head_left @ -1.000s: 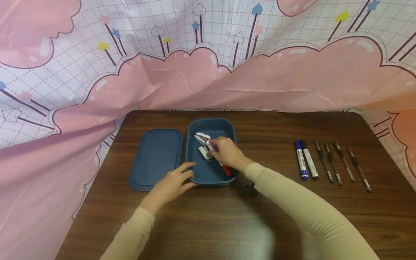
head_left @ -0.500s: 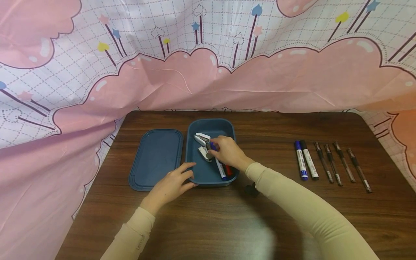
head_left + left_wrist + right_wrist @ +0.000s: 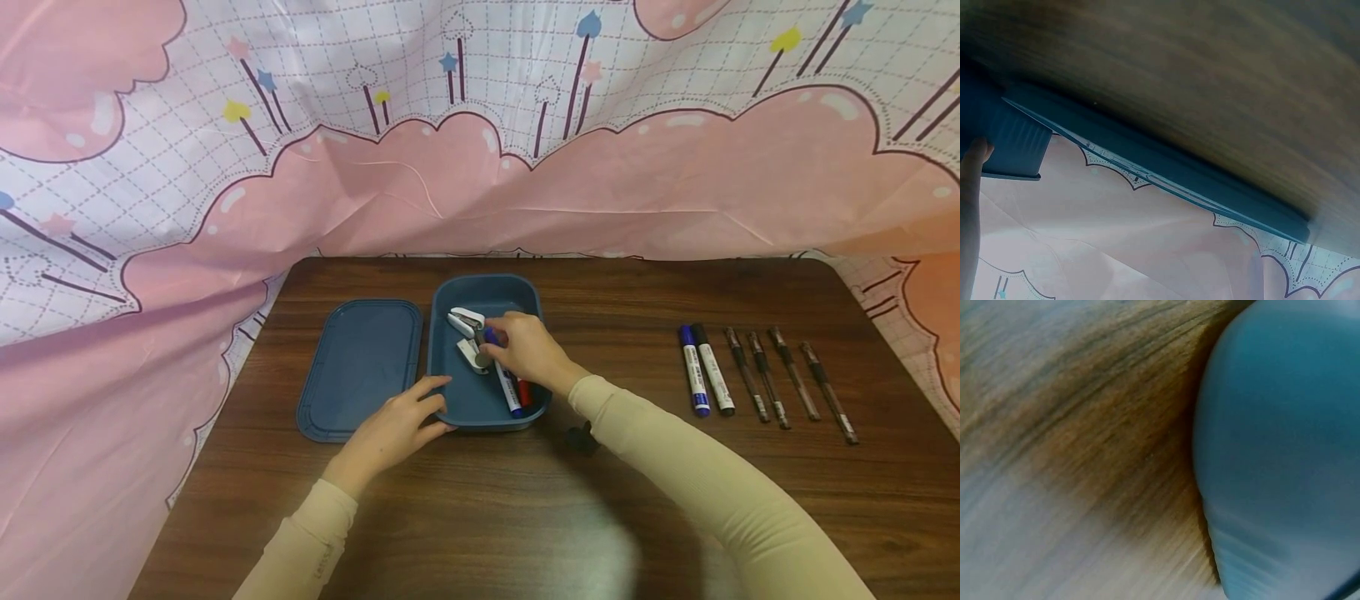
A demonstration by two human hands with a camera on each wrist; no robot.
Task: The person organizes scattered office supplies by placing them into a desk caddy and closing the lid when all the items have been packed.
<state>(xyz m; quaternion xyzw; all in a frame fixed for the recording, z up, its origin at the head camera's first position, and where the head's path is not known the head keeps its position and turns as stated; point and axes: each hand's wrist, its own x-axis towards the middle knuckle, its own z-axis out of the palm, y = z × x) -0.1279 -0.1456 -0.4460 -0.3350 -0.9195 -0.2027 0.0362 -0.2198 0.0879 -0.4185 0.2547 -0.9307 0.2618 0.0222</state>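
In the head view an open blue box [image 3: 487, 281] stands mid-table, its lid [image 3: 360, 367] lying flat to its left. Inside lie a white stapler [image 3: 467, 320], a blue marker [image 3: 507, 392] and a red marker [image 3: 525, 393]. My right hand [image 3: 525, 350] reaches into the box and pinches the blue marker's upper end. My left hand [image 3: 397, 421] holds the box's front-left corner, thumb on the front wall. The left wrist view shows a fingertip [image 3: 974, 156] against the box wall [image 3: 1016, 137]. The right wrist view shows only the box's outer wall [image 3: 1285, 456] and wood.
On the table's right side lie another blue marker [image 3: 694, 369], a black marker [image 3: 714, 368] and several dark pens [image 3: 780, 379] in a row. A small black object [image 3: 581, 437] sits by my right forearm. Pink patterned cloth [image 3: 480, 183] hangs behind and to the left.
A second ago my right hand held the red marker in the box. Now the red marker lies on the box floor, a blue marker lies beside it, and the hand stays at its upper end.
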